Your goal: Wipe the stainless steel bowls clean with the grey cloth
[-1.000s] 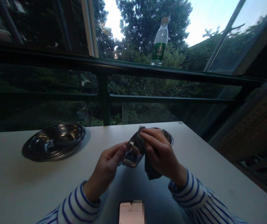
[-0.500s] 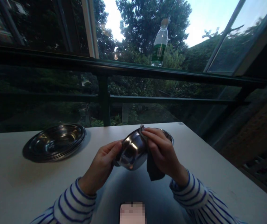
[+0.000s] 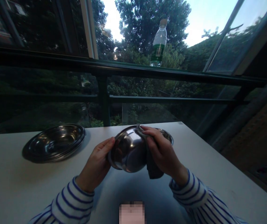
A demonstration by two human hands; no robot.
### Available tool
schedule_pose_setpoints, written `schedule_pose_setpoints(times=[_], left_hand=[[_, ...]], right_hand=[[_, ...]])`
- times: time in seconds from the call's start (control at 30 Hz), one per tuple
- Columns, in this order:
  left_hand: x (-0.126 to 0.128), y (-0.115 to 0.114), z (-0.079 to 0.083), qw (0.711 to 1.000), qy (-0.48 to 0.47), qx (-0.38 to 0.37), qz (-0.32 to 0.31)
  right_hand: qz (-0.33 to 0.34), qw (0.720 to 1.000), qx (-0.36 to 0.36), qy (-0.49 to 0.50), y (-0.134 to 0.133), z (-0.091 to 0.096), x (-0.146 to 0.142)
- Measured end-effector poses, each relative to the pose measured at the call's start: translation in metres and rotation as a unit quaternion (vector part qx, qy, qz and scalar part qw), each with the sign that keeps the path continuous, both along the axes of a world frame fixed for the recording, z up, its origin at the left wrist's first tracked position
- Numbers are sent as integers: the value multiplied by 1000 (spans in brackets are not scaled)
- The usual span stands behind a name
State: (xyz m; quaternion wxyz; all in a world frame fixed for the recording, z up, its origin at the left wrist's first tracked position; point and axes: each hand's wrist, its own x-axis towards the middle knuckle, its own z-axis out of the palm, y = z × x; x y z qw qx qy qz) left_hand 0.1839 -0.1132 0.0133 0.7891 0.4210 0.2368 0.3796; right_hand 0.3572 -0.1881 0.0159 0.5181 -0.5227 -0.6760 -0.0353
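A shiny metal bowl (image 3: 129,152) is held tilted above the table, its rounded outside facing me. My left hand (image 3: 97,162) pinches its rim at the left, thumb on the outer side. At the right side, my right hand (image 3: 162,149) presses a dark grey cloth (image 3: 154,166) against the bowl, fingers closed round the cloth, which hangs below the palm. Behind my right hand, part of another metal bowl's rim (image 3: 168,135) shows; the rest of it is hidden.
A stack of metal bowls (image 3: 56,143) stands at the left of the white table (image 3: 14,180). Beyond the table's back edge runs a dark green railing (image 3: 128,69), with a plastic bottle (image 3: 158,46) with a green label upright on it.
The held bowl has turned so more of its rounded outside faces me. My left hand has shifted slightly left with the rim; my right hand and cloth have moved a little along the bowl.
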Motion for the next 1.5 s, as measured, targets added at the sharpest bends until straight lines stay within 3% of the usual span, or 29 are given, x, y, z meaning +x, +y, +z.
schedule_pose_setpoints(times=[0.23, 0.5, 0.73, 0.93, 1.17, 1.5], left_hand=[[-6, 11, 6, 997, -48, -25, 51], [-1, 7, 2, 1000, -19, -16, -14], [-6, 15, 10, 992, -78, -60, 81], [-1, 9, 13, 993, -67, -86, 54], [-6, 18, 15, 981, -98, -98, 134], [0, 12, 6, 994, -42, -89, 43]], right_hand=[[9, 1000, -19, -14, 1, 0, 7], [35, 999, -15, -37, -4, 6, 5], [54, 998, -34, -11, 1, -1, 6], [44, 998, -31, 16, 1, 0, 8], [67, 997, -26, -5, 1, -8, -5], [59, 998, -32, -13, -1, 2, 11]])
